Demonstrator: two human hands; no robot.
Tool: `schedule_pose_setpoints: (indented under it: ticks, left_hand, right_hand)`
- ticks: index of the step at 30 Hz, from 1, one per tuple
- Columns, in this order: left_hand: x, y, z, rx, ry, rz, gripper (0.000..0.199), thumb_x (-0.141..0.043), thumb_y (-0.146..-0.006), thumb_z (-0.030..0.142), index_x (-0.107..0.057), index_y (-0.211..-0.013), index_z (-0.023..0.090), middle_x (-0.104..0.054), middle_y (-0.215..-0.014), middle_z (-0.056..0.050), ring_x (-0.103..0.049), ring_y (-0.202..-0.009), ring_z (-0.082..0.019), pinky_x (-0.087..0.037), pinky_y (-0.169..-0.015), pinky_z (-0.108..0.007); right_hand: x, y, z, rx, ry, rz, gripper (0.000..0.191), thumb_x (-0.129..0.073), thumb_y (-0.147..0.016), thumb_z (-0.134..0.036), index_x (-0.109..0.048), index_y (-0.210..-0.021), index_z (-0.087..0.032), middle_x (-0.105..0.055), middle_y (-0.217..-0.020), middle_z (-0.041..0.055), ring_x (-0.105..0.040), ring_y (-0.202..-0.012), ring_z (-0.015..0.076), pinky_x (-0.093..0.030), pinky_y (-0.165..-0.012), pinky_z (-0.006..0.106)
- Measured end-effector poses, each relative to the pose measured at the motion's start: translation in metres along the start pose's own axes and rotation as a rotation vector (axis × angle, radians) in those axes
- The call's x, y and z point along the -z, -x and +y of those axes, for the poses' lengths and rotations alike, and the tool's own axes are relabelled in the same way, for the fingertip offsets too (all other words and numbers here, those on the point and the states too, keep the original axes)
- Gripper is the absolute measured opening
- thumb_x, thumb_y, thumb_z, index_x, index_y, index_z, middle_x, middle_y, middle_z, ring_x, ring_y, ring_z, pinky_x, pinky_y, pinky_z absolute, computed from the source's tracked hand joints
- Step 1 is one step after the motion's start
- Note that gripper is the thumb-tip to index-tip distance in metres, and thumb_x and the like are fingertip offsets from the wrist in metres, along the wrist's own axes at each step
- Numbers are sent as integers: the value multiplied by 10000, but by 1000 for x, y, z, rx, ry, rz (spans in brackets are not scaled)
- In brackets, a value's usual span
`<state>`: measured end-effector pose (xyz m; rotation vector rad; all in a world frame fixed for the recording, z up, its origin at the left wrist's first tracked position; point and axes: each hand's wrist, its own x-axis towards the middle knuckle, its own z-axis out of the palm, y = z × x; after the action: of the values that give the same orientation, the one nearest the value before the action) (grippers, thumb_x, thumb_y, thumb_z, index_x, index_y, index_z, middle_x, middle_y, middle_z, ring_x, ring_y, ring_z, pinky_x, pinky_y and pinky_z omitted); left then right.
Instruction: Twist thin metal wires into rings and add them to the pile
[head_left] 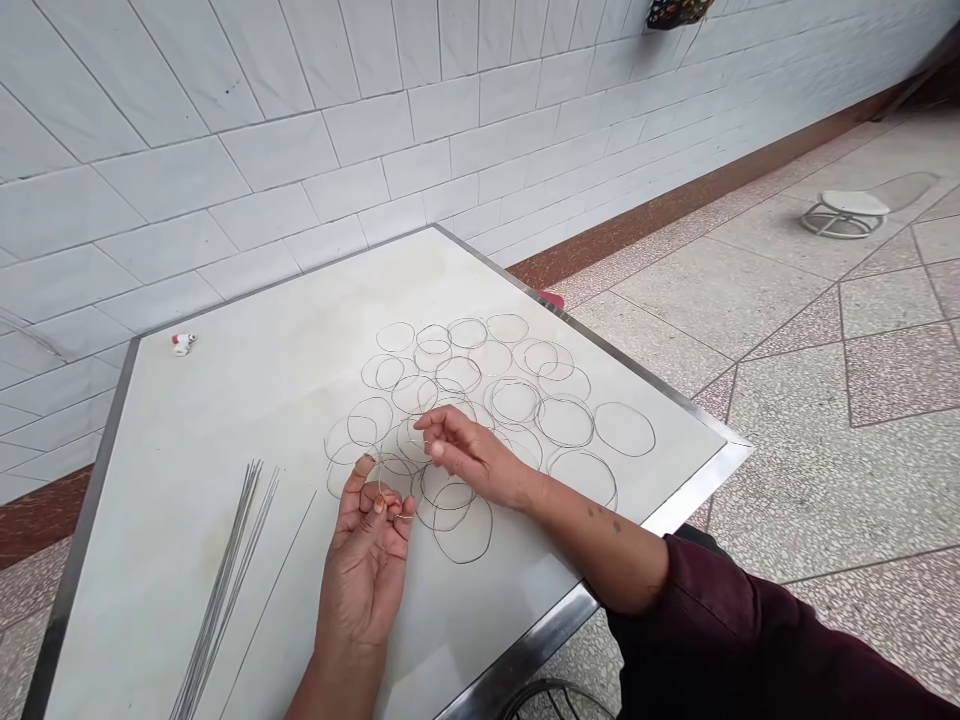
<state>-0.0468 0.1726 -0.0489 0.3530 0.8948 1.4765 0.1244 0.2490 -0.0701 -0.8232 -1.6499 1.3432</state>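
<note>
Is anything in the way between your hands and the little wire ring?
Nothing visible. The left hand pinches the wire ring, and the right hand is just above it. Other rings lie flat on the table, beside and under the hands, not between.

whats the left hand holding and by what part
The left hand appears to hold a thin wire ring by its lower edge, between the curled fingertips. The wire is too fine to see the exact spot.
</note>
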Motion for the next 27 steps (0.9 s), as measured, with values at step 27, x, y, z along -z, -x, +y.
schedule_pose_setpoints:
  ticks: [27]
  left_hand:
    - [8,-6,4,-51,133,102,476,-679,-776,-19,-658,-1219,155,-637,-789,14,-646,-747,-99,-602,-766,-228]
  right_hand:
    - [5,0,4,-190,-643,-271,189,-698,-897,-319,-674,-1036,-193,-640,-866,8,-613,-787,111,-487,-778,268]
